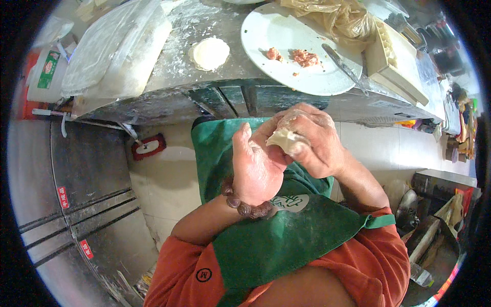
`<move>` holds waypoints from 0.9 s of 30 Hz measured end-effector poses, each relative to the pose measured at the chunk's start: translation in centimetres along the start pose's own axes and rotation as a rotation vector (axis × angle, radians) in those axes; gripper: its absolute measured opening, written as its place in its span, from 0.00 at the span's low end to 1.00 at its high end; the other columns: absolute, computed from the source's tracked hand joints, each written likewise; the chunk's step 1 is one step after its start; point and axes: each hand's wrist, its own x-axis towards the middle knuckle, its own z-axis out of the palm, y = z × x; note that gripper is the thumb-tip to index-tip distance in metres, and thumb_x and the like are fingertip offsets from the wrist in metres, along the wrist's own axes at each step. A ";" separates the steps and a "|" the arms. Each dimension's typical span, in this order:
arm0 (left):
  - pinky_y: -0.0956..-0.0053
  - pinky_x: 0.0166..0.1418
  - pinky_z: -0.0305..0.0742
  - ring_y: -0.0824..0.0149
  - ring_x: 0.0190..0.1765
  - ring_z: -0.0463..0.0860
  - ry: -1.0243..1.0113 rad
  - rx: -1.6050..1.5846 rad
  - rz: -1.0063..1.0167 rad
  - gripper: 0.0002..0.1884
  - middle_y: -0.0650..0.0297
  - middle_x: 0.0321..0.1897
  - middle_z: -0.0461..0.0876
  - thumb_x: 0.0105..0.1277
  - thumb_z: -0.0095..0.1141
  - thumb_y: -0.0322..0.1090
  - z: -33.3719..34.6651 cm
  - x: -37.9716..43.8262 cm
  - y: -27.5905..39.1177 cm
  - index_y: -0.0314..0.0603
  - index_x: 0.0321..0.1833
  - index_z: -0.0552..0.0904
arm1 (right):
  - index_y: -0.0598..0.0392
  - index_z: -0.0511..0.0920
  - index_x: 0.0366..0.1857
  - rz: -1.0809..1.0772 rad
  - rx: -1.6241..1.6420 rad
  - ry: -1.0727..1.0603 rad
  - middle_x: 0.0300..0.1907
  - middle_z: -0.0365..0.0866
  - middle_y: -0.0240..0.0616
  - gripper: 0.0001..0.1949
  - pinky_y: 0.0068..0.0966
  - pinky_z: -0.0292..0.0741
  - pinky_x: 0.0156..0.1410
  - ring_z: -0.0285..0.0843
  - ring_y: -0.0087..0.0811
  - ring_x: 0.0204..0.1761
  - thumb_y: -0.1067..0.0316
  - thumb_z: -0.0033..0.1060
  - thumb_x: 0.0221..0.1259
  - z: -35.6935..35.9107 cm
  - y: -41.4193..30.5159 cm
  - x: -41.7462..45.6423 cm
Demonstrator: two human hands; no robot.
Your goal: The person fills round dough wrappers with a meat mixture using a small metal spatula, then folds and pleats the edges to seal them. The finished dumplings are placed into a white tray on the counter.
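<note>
My right hand (316, 140) pinches a folded piece of pale dough (287, 140), its thumb on the near side. My left hand (257, 172) is held palm up beside it, thumb raised and apart. Its fingers run behind the dough and under my right hand, so their grip is hidden. Both hands are dusted with flour, above a green apron (307, 230). Beyond them, a small stack of round dough wrappers (209, 54) lies on the floured worktop (172, 65). A white plate (264, 28) holds clumps of minced meat (305, 58) and a flat metal spreader (341, 66).
The plate overhangs the worktop's front edge. Right of it are a crumpled plastic bag (337, 19) and a wooden tray (402, 61) with pale dough pieces. A plastic-covered board (119, 50) lies at the left. Below stands a metal cabinet (88, 161).
</note>
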 end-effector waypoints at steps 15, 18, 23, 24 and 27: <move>0.56 0.77 0.63 0.53 0.73 0.73 -0.034 0.709 0.632 0.45 0.48 0.70 0.76 0.75 0.31 0.69 -1.5 5.7 1.8 0.30 0.74 0.69 | 0.54 0.80 0.37 0.137 -0.473 0.171 0.41 0.84 0.41 0.09 0.38 0.83 0.50 0.86 0.45 0.45 0.77 0.69 0.53 -8.0 -0.6 -0.9; 0.53 0.77 0.63 0.50 0.74 0.71 -0.008 1.269 1.111 0.40 0.46 0.72 0.72 0.79 0.25 0.62 -3.0 9.3 6.1 0.30 0.72 0.71 | 0.53 0.80 0.39 0.137 -0.716 0.246 0.41 0.84 0.42 0.07 0.39 0.83 0.47 0.85 0.48 0.41 0.75 0.65 0.59 -14.6 0.6 -0.9; 0.51 0.77 0.65 0.43 0.75 0.68 -0.090 1.740 1.407 0.36 0.40 0.72 0.69 0.82 0.22 0.54 -2.8 14.9 8.8 0.25 0.71 0.70 | 0.56 0.81 0.42 0.428 -1.022 0.527 0.44 0.84 0.46 0.05 0.43 0.81 0.49 0.84 0.53 0.45 0.70 0.57 0.70 -27.2 3.6 -1.7; 0.51 0.77 0.65 0.42 0.75 0.68 -0.098 1.730 1.401 0.36 0.40 0.72 0.69 0.82 0.22 0.54 -2.7 15.4 8.6 0.26 0.70 0.70 | 0.56 0.81 0.42 0.459 -1.088 0.502 0.45 0.83 0.46 0.07 0.44 0.80 0.49 0.84 0.54 0.46 0.68 0.56 0.71 -29.5 5.1 -2.5; 0.49 0.77 0.63 0.41 0.75 0.68 -0.102 1.732 1.370 0.36 0.40 0.73 0.68 0.82 0.22 0.54 -2.7 16.4 8.0 0.26 0.70 0.71 | 0.57 0.82 0.42 0.579 -1.173 0.480 0.44 0.84 0.50 0.10 0.48 0.79 0.51 0.83 0.56 0.47 0.62 0.54 0.72 -34.1 10.5 -4.9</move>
